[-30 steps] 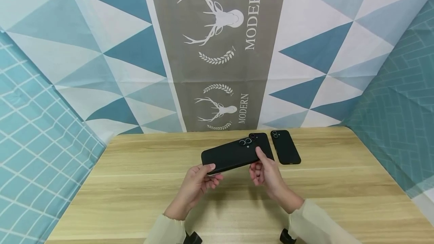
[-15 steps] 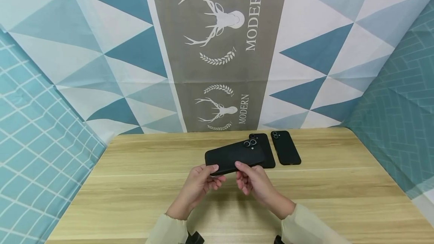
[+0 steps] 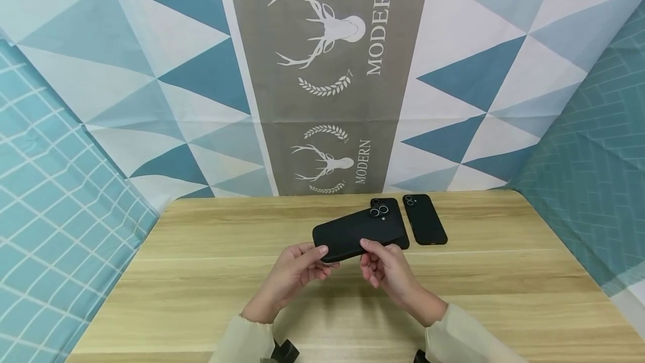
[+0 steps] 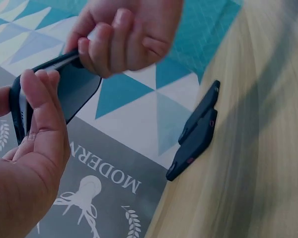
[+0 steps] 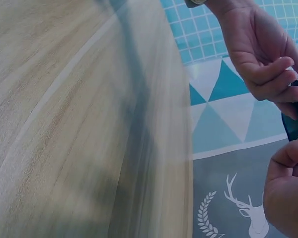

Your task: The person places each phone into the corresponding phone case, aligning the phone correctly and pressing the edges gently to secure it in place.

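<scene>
Both hands hold a phone in a black case (image 3: 347,233) above the table, its back and two camera rings facing up. My left hand (image 3: 297,268) pinches the left end, thumb on top and fingers below. My right hand (image 3: 390,270) pinches the near long edge around the middle, its thumb on the back and the other fingers curled beneath. In the left wrist view, the phone's screen (image 4: 82,91) shows underneath, and a light strip runs along the case rim near the left fingers. In the right wrist view the phone is mostly cut off.
Behind the held phone lies a second black phone (image 3: 387,205), partly covered by it in the head view. A third black phone (image 3: 426,219) lies to its right. The wooden table (image 3: 201,279) meets patterned cloth (image 3: 322,99) at its back edge.
My right hand has shifted from the camera end to the middle of the phone's near edge. The phone and left hand have moved slightly right.
</scene>
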A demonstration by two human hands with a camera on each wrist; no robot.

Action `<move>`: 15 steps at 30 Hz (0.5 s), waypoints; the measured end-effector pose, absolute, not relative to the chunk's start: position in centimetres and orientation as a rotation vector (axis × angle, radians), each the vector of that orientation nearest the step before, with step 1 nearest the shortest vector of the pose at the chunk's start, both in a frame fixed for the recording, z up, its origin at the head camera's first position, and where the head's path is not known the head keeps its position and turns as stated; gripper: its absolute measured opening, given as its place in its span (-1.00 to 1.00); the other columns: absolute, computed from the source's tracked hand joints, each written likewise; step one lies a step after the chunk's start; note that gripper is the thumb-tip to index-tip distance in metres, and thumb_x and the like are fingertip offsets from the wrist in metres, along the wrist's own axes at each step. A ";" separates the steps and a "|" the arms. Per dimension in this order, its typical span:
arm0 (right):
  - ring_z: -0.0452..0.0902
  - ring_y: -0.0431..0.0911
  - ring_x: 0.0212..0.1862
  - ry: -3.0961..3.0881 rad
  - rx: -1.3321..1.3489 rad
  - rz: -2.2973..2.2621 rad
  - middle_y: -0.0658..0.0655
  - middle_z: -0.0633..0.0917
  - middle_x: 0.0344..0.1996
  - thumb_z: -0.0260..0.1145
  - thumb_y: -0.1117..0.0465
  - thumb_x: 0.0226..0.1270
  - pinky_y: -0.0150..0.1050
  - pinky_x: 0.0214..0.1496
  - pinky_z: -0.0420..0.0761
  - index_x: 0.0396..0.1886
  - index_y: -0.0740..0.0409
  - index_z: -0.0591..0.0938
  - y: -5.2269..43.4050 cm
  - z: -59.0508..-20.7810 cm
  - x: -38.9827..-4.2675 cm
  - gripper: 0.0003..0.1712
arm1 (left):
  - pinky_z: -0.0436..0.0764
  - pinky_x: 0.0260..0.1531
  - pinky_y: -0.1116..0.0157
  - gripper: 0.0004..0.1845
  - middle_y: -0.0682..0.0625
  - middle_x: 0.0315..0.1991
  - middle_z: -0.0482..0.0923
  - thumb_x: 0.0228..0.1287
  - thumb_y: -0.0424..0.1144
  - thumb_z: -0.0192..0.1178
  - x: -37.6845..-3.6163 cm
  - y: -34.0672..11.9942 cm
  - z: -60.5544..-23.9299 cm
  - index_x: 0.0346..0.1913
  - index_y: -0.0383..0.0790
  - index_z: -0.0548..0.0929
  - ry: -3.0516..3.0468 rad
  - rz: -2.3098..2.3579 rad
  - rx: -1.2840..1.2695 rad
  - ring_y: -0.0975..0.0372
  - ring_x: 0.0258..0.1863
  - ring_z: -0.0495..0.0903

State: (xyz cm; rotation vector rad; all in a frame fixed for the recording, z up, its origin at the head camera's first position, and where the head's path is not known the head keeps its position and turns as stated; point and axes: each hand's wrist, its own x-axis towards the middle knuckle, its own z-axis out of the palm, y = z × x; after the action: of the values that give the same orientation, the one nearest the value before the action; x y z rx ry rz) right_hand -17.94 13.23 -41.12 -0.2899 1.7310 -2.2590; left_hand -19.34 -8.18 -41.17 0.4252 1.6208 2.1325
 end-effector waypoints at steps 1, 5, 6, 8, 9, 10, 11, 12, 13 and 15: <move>0.34 -0.33 -0.78 1.728 -0.290 -2.256 -0.13 0.53 -0.81 0.00 0.09 0.44 -0.53 -0.73 0.33 -0.72 0.02 0.52 13.3 -41.1 -17.9 -0.53 | 0.63 -0.42 0.53 -0.88 0.10 -0.45 0.71 0.35 -0.27 0.06 -19.4 -8.1 -41.1 -0.21 -0.25 0.56 1.620 2.134 0.432 0.42 -0.50 0.61; 0.35 -0.34 -0.78 1.713 -0.344 -2.206 -0.14 0.53 -0.80 -0.03 0.02 0.47 -0.53 -0.72 0.37 -0.70 0.00 0.50 13.3 -41.0 -17.9 -0.51 | 0.62 -0.44 0.53 -0.86 0.09 -0.46 0.71 0.33 -0.28 0.08 -19.3 -8.0 -40.8 -0.18 -0.30 0.54 1.631 2.145 0.421 0.42 -0.51 0.60; 0.35 -0.34 -0.78 1.708 -0.361 -2.190 -0.15 0.53 -0.80 -0.03 0.02 0.47 -0.53 -0.71 0.37 -0.69 -0.01 0.50 13.2 -41.0 -17.8 -0.51 | 0.61 -0.44 0.53 -0.87 0.09 -0.46 0.71 0.33 -0.28 0.09 -19.3 -7.9 -40.8 -0.19 -0.29 0.55 1.630 2.149 0.417 0.42 -0.52 0.60; 0.34 -0.35 -0.78 1.712 -0.387 -2.143 -0.16 0.53 -0.79 -0.04 0.00 0.48 -0.52 -0.71 0.36 -0.67 0.00 0.49 12.9 -41.1 -17.7 -0.52 | 0.61 -0.44 0.53 -0.88 0.09 -0.46 0.71 0.33 -0.28 0.09 -19.3 -7.8 -40.8 -0.21 -0.26 0.57 1.629 2.154 0.415 0.41 -0.51 0.60; 0.34 -0.35 -0.78 1.723 -0.389 -2.115 -0.16 0.53 -0.79 -0.03 -0.01 0.47 -0.52 -0.70 0.35 -0.66 0.01 0.49 12.7 -41.1 -17.6 -0.52 | 0.61 -0.44 0.53 -0.89 0.10 -0.46 0.71 0.33 -0.28 0.09 -19.2 -7.8 -40.9 -0.23 -0.24 0.58 1.627 2.155 0.413 0.41 -0.51 0.60; 0.33 -0.35 -0.78 1.733 -0.385 -2.094 -0.17 0.53 -0.79 -0.02 -0.02 0.47 -0.51 -0.70 0.35 -0.65 0.02 0.50 12.5 -41.1 -17.6 -0.53 | 0.61 -0.44 0.53 -0.90 0.10 -0.47 0.70 0.32 -0.28 0.10 -19.2 -7.7 -40.9 -0.25 -0.22 0.60 1.624 2.156 0.413 0.41 -0.50 0.60; 0.32 -0.35 -0.79 1.744 -0.372 -2.079 -0.16 0.53 -0.79 -0.01 -0.02 0.46 -0.51 -0.69 0.34 -0.64 0.03 0.49 12.4 -41.1 -17.5 -0.54 | 0.61 -0.44 0.53 -0.90 0.11 -0.47 0.70 0.32 -0.28 0.10 -19.2 -7.6 -40.9 -0.26 -0.20 0.61 1.621 2.157 0.418 0.41 -0.50 0.61; 0.32 -0.34 -0.79 1.755 -0.356 -2.072 -0.16 0.53 -0.79 0.01 -0.02 0.45 -0.50 -0.69 0.33 -0.64 0.04 0.49 12.2 -41.2 -17.4 -0.55 | 0.61 -0.44 0.52 -0.90 0.12 -0.47 0.70 0.32 -0.28 0.09 -19.1 -7.5 -41.0 -0.28 -0.17 0.62 1.616 2.159 0.424 0.41 -0.49 0.61; 0.31 -0.34 -0.79 1.764 -0.340 -2.066 -0.16 0.53 -0.79 0.02 -0.02 0.45 -0.49 -0.69 0.33 -0.63 0.05 0.49 12.1 -41.2 -17.3 -0.55 | 0.60 -0.43 0.52 -0.90 0.12 -0.46 0.70 0.33 -0.28 0.09 -19.1 -7.4 -41.0 -0.27 -0.17 0.62 1.614 2.156 0.428 0.40 -0.49 0.61; 0.30 -0.34 -0.79 1.773 -0.323 -2.076 -0.16 0.53 -0.80 0.03 0.01 0.44 -0.49 -0.69 0.32 -0.64 0.05 0.49 12.0 -41.1 -17.2 -0.56 | 0.61 -0.43 0.52 -0.90 0.13 -0.47 0.69 0.33 -0.29 0.08 -19.0 -7.3 -41.0 -0.28 -0.16 0.62 1.606 2.155 0.432 0.40 -0.48 0.61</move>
State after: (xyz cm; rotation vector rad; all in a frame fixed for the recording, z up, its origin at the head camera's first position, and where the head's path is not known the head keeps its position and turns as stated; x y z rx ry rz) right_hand -17.22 12.01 -41.07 -0.3233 1.7732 -2.0757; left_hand -19.04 -7.29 -40.98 0.4316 1.6060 2.1548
